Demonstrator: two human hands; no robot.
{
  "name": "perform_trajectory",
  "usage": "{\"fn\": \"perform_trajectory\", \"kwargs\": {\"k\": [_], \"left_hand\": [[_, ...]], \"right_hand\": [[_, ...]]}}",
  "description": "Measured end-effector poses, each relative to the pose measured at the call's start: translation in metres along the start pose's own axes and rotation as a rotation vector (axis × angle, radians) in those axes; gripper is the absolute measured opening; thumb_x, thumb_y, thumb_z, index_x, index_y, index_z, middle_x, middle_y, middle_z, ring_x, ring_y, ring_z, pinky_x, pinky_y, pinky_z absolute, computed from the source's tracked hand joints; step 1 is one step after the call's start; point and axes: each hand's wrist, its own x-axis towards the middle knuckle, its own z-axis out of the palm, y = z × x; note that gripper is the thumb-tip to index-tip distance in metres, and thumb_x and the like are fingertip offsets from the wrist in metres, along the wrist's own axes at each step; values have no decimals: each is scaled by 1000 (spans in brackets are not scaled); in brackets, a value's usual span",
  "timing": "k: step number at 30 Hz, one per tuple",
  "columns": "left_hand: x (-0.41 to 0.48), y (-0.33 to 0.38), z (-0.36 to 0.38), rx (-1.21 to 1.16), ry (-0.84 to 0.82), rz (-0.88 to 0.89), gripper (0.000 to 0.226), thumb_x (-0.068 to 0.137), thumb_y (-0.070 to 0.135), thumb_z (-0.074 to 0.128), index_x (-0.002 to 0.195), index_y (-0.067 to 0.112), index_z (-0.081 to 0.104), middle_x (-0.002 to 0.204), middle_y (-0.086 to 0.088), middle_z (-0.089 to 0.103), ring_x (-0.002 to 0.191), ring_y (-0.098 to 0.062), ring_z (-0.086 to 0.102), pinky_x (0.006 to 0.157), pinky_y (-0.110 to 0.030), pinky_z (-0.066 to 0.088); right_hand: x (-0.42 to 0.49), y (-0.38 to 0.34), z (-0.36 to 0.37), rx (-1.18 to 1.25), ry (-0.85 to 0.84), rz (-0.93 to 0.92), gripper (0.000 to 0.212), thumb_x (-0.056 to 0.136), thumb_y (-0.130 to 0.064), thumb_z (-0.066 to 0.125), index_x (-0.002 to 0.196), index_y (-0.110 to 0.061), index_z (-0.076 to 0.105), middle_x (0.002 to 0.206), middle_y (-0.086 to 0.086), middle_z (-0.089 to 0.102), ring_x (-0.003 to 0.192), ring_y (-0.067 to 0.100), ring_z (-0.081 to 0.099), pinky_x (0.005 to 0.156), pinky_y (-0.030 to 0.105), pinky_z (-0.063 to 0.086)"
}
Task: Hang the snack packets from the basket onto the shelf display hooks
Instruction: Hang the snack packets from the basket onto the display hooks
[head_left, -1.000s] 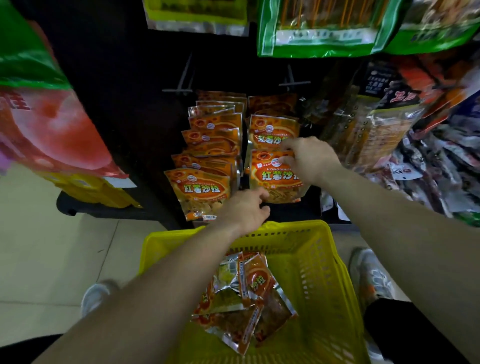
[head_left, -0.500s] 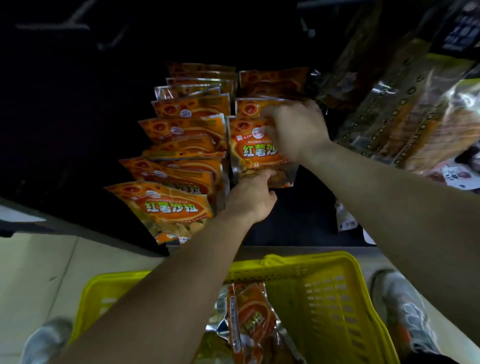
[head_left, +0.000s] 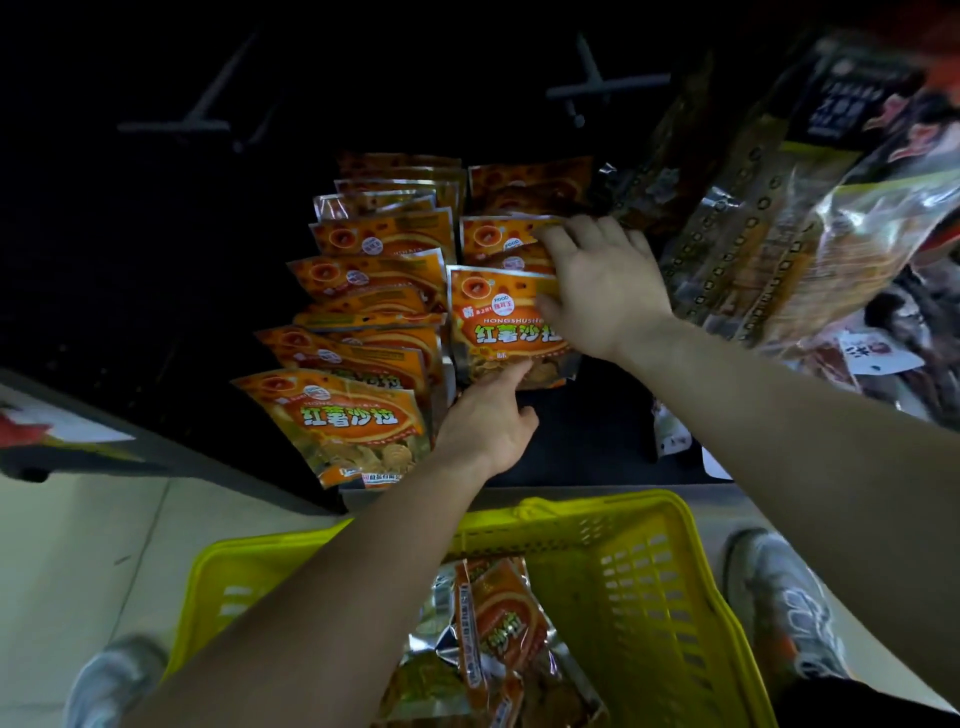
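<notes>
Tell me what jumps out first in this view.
Two rows of orange snack packets hang at centre. The right hand lies spread on the right row's front packet, while a forefinger of the left hand touches its bottom edge. Below, a yellow basket holds loose packets.

Orange snack packets (head_left: 511, 322) with green lettering hang mid-frame against a black shelf (head_left: 130, 249); the basket (head_left: 649, 587) below is yellow.
</notes>
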Motion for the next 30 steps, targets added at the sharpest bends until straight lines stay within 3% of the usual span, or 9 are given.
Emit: {"fn": "perform_trajectory", "kwargs": {"k": [9,18,24,30], "left_hand": [[-56,22,-40,12,22,37,58,97,31,56,151,34,34,152,3,45,137,-20,45,112,-38,40],[-152,13,-77,99,-2,24,56,97,34,55,150,28,40,147,-4,49,128,-25,52,104,-36,44],[-213,-46,-65,170,-28,-99,56,96,35,58,149,28,41,148,-5,49,130,-25,51,103,-31,43],[-232,-111,-31,235,-142,-236,48,95,37,57,141,25,49,139,-12,57,123,-31,56,99,-38,48]], "right_hand": [[-53,-20,-50,19,-33,50,70,87,-44,64,146,-18,37,140,11,46,127,34,42,104,50,37],[-149,-49,-82,78,-162,94,58,90,-47,57,140,-21,44,135,6,47,125,32,43,99,46,41],[-214,-69,-51,113,-306,80,60,93,-46,56,146,-25,39,139,6,44,129,31,41,102,47,39],[-253,-88,9,140,-548,131,62,93,-49,53,146,-22,37,147,8,38,138,33,34,106,46,36]]}}
